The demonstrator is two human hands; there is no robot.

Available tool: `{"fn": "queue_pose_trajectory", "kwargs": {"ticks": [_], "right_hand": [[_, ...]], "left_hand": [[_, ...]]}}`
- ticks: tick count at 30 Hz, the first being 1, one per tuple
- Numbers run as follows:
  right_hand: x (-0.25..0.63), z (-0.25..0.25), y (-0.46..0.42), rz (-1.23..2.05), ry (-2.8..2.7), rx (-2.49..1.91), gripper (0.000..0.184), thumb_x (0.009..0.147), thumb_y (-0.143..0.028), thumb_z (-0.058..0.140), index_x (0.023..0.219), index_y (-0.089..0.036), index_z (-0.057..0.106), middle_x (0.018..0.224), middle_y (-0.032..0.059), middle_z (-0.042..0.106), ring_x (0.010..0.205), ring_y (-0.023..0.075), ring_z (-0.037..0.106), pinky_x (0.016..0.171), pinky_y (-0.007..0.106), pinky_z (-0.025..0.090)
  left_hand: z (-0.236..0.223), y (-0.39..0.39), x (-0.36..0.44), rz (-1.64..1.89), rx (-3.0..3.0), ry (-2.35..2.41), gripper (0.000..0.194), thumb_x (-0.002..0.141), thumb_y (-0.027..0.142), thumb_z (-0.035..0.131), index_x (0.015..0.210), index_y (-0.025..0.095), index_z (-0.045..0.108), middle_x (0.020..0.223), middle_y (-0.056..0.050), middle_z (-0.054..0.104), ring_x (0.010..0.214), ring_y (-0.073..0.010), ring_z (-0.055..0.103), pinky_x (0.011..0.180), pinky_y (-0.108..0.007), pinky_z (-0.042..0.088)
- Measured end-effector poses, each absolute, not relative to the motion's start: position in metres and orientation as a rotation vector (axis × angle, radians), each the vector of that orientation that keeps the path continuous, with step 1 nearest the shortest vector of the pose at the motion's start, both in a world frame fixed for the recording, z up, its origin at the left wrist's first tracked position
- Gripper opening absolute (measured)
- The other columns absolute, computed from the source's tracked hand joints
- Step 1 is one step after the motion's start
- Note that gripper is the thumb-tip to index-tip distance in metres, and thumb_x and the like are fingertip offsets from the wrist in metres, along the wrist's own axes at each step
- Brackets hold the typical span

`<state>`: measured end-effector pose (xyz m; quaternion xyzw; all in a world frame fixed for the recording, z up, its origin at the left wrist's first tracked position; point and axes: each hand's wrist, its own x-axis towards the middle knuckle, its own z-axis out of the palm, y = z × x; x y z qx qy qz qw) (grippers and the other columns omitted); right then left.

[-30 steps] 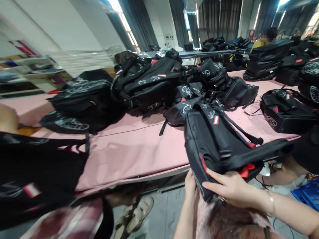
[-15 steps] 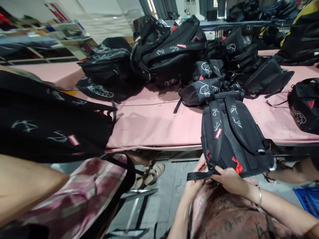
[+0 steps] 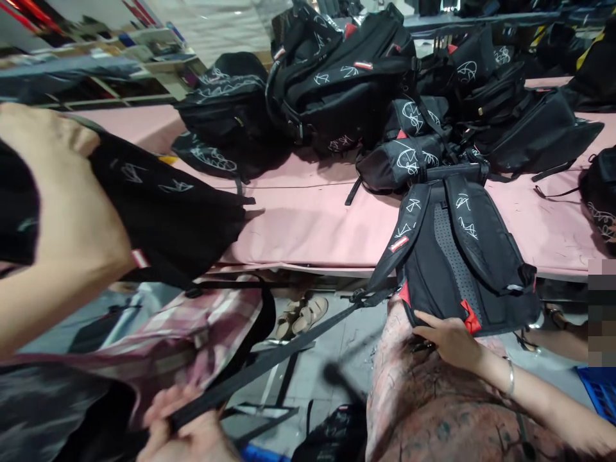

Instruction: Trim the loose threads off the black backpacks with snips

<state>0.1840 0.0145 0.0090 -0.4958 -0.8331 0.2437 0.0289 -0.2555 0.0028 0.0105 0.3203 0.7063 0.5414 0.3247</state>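
A black backpack (image 3: 428,282) leans over the table's front edge onto my lap, its back panel and shoulder straps facing up. White scribbled marks cover the straps. My left hand (image 3: 183,427), low and away to the left, is closed around a long black webbing strap (image 3: 289,348). That webbing runs taut from the buckle (image 3: 359,297) at the end of the left shoulder strap. My right hand (image 3: 450,343) grips the backpack's bottom edge, near a small red tab (image 3: 470,316).
On the pink-covered table (image 3: 308,231) lie several black bags (image 3: 337,96). To my left, a co-worker's arm (image 3: 72,218) holds another black bag (image 3: 178,224). A metal frame (image 3: 260,410) and a dark bag (image 3: 337,433) are down by the floor. A blue crate (image 3: 597,391) stands at right.
My left hand has moved from the backpack's lower corner down and left, drawing the webbing out straight. My right hand stays on the bottom edge. The co-worker's arm has risen.
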Motion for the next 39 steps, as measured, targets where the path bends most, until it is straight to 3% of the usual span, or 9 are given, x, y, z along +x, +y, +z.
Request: {"fn": "queue_pose_trajectory", "kwargs": {"ticks": [3, 5, 8, 11, 15, 20, 28, 34, 39], "right_hand": [[0.187, 0.004, 0.015, 0.800, -2.458, -1.462, 0.047, 0.071, -0.003, 0.041, 0.109, -0.026, 0.059, 0.133, 0.0017, 0.047, 0.105, 0.0182, 0.056, 0.075, 0.026, 0.045], [0.187, 0.002, 0.015, 0.856, -2.311, -1.410, 0.039, 0.073, -0.005, 0.044, 0.102, -0.024, 0.061, 0.117, 0.0027, 0.060, 0.100, 0.0170, 0.058, 0.077, 0.025, 0.045], [0.187, 0.003, 0.012, 0.874, -2.041, -1.381, 0.022, 0.080, -0.015, 0.047, 0.094, -0.022, 0.062, 0.091, 0.0029, 0.068, 0.085, 0.0165, 0.062, 0.073, 0.025, 0.046], [0.187, 0.009, 0.003, 0.801, -1.818, -1.449, 0.023, 0.083, -0.025, 0.049, 0.104, -0.020, 0.054, 0.089, 0.0050, 0.066, 0.080, 0.0176, 0.062, 0.071, 0.026, 0.048], [0.192, 0.012, -0.009, 0.731, -1.640, -1.505, 0.024, 0.087, -0.025, 0.042, 0.109, -0.019, 0.046, 0.090, 0.0060, 0.063, 0.081, 0.0172, 0.061, 0.072, 0.026, 0.048], [0.196, 0.008, -0.014, 0.663, -1.650, -1.420, 0.018, 0.086, -0.024, 0.047, 0.103, -0.021, 0.051, 0.093, 0.0065, 0.062, 0.084, 0.0179, 0.060, 0.072, 0.027, 0.049], [0.183, 0.008, -0.011, 0.673, -1.820, -1.272, 0.019, 0.088, -0.020, 0.044, 0.104, -0.021, 0.052, 0.093, 0.0078, 0.062, 0.085, 0.0185, 0.059, 0.074, 0.031, 0.049], [0.182, 0.008, -0.010, 0.689, -1.840, -1.320, 0.013, 0.088, -0.020, 0.044, 0.090, -0.020, 0.057, 0.082, 0.0060, 0.062, 0.078, 0.0187, 0.058, 0.070, 0.031, 0.047], [0.190, 0.013, -0.013, 0.809, -1.662, -1.242, 0.013, 0.087, -0.019, 0.046, 0.097, -0.021, 0.055, 0.088, 0.0050, 0.060, 0.082, 0.0167, 0.057, 0.072, 0.028, 0.047]], "left_hand": [[0.017, 0.003, -0.234, 1.838, 0.607, 1.787, 0.045, 0.076, 0.056, 0.033, 0.119, 0.046, 0.042, 0.126, 0.014, 0.049, 0.129, -0.0231, 0.027, 0.093, -0.039, 0.044], [0.022, 0.013, -0.190, 1.817, 0.528, 1.585, 0.028, 0.076, 0.049, 0.046, 0.100, 0.040, 0.057, 0.100, 0.007, 0.063, 0.096, -0.0204, 0.052, 0.069, -0.034, 0.048], [0.027, 0.027, -0.108, 1.628, 0.495, 1.326, 0.043, 0.078, 0.059, 0.043, 0.090, 0.025, 0.067, 0.085, -0.001, 0.064, 0.059, -0.0113, 0.045, 0.051, -0.025, 0.041], [0.027, 0.026, -0.037, 1.306, 0.456, 1.052, 0.043, 0.072, 0.039, 0.063, 0.107, 0.013, 0.063, 0.093, -0.007, 0.064, 0.063, -0.0098, 0.048, 0.057, -0.023, 0.043], [0.016, 0.016, 0.017, 1.067, 0.469, 0.998, 0.060, 0.058, 0.021, 0.075, 0.115, 0.015, 0.058, 0.100, -0.010, 0.065, 0.082, -0.0172, 0.060, 0.075, -0.029, 0.047], [-0.001, 0.013, 0.028, 1.059, 0.593, 1.158, 0.055, 0.052, 0.020, 0.078, 0.104, 0.015, 0.061, 0.069, -0.002, 0.068, 0.064, -0.0130, 0.062, 0.068, -0.025, 0.048], [0.011, 0.003, 0.028, 1.084, 0.710, 1.245, 0.051, 0.057, 0.019, 0.073, 0.105, 0.014, 0.058, 0.069, -0.001, 0.068, 0.073, -0.0153, 0.064, 0.075, -0.026, 0.048], [0.007, -0.004, 0.027, 1.088, 0.777, 1.283, 0.050, 0.059, 0.022, 0.072, 0.106, 0.015, 0.058, 0.074, -0.003, 0.068, 0.075, -0.0162, 0.064, 0.074, -0.027, 0.049], [-0.002, 0.009, 0.010, 1.017, 1.041, 1.370, 0.026, 0.071, 0.038, 0.062, 0.080, 0.014, 0.067, 0.073, -0.005, 0.067, 0.072, -0.0178, 0.063, 0.071, -0.029, 0.050]]}}
